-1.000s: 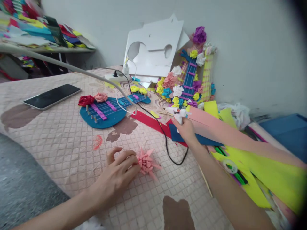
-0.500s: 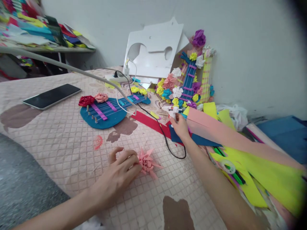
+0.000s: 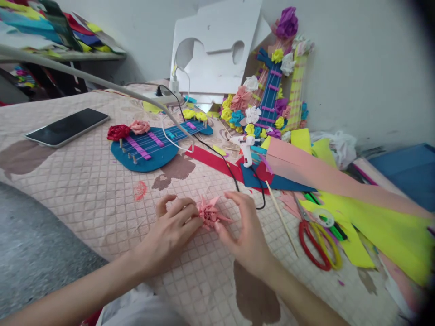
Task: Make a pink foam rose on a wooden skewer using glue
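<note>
A pink crepe-paper flower (image 3: pixel 210 213) with pointed, spiky petals rests on the quilted tablecloth between my hands. The curled fingers of my left hand (image 3: pixel 178 226) grip its left side. On the right, my right hand (image 3: pixel 246 233) has thumb and index finger spread, the thumb at the lower right petals and the index finger above and apart from them. Beyond the flower, a white glue gun (image 3: pixel 247 147) lies by a red paper strip (image 3: pixel 212 164). Farther left is a flat blue guitar shape (image 3: pixel 149 158) with strings, purple strips and paper flowers.
Scissors (image 3: pixel 317 244) with red and yellow handles and a thin wooden stick (image 3: pixel 281 217) lie at right, near yellow paper sheets (image 3: pixel 374 226). A phone (image 3: pixel 68 127) lies far left. A pale lamp arm (image 3: pixel 102 86) crosses above the table. Flower-decorated guitars (image 3: pixel 270 97) lean on the wall.
My right hand has let go of the glue gun and come back to the right side of the pink flower. My left hand stays on the flower. The view has tilted down slightly.
</note>
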Demonstrator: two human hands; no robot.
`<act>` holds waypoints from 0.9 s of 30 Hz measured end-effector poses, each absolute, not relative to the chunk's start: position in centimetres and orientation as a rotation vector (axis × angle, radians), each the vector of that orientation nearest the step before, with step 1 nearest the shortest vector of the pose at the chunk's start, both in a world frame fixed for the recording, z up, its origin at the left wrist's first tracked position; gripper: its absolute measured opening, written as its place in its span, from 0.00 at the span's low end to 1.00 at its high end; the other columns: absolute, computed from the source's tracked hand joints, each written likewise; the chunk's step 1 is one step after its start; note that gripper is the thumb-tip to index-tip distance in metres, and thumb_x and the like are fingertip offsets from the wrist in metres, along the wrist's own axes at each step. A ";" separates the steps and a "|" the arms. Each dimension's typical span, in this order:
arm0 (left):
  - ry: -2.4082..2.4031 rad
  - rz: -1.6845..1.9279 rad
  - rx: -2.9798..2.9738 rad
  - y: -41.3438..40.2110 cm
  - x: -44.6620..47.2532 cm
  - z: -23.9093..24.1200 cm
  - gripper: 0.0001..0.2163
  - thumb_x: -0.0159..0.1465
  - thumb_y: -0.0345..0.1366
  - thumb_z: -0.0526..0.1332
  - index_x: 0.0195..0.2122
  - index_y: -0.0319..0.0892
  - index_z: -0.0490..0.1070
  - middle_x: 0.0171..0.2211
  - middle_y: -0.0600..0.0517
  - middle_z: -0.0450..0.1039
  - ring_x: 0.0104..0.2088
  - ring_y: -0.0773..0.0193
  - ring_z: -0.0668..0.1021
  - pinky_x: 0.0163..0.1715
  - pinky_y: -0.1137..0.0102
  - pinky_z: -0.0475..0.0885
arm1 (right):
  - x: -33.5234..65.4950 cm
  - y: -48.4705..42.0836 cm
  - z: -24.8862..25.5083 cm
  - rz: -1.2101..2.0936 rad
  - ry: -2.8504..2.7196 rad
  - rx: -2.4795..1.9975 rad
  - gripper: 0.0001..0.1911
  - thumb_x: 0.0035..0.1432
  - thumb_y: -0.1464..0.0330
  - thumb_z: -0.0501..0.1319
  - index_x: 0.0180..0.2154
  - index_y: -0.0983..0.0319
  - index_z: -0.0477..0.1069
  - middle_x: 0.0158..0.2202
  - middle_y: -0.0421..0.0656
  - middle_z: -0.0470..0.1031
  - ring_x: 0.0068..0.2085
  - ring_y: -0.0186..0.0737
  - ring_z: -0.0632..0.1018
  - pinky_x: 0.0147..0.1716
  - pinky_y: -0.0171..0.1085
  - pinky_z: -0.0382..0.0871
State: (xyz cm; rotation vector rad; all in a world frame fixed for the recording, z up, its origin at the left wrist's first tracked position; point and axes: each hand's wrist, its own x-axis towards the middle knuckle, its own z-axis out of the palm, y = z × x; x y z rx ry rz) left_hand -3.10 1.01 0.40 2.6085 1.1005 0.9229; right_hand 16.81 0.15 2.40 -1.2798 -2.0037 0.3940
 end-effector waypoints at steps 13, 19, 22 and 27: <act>1.147 0.920 2.525 1.1 -3.3 0.3 0.03 0.66 0.33 0.57 0.37 0.47 0.69 0.36 0.53 0.71 0.45 0.58 0.69 0.50 0.56 0.53 | 15.9 -0.3 0.1 0.597 -1.986 -1.327 0.32 0.52 0.74 0.59 0.57 0.58 0.53 0.53 0.48 0.60 0.54 0.46 0.65 0.55 0.51 0.64; 1.225 0.990 2.272 1.6 -2.7 0.0 0.13 0.60 0.31 0.62 0.45 0.45 0.64 0.44 0.49 0.67 0.47 0.57 0.68 0.46 0.61 0.62 | 15.9 -0.3 -0.1 0.577 -1.995 -1.333 0.31 0.51 0.76 0.59 0.56 0.58 0.55 0.52 0.49 0.62 0.53 0.48 0.65 0.53 0.52 0.65; 1.248 0.980 2.190 1.8 -2.3 -0.3 0.15 0.59 0.29 0.60 0.46 0.45 0.62 0.45 0.49 0.67 0.48 0.57 0.69 0.47 0.61 0.63 | 15.9 -0.3 -0.1 0.575 -1.987 -1.338 0.31 0.51 0.76 0.59 0.56 0.58 0.55 0.52 0.48 0.62 0.53 0.47 0.65 0.53 0.51 0.65; 1.282 0.938 2.191 1.8 -2.0 -0.5 0.13 0.58 0.28 0.59 0.44 0.45 0.63 0.42 0.51 0.70 0.45 0.57 0.71 0.45 0.59 0.63 | 15.8 -0.1 0.0 0.512 -2.009 -1.330 0.31 0.49 0.76 0.60 0.55 0.58 0.56 0.51 0.47 0.63 0.52 0.47 0.65 0.52 0.51 0.65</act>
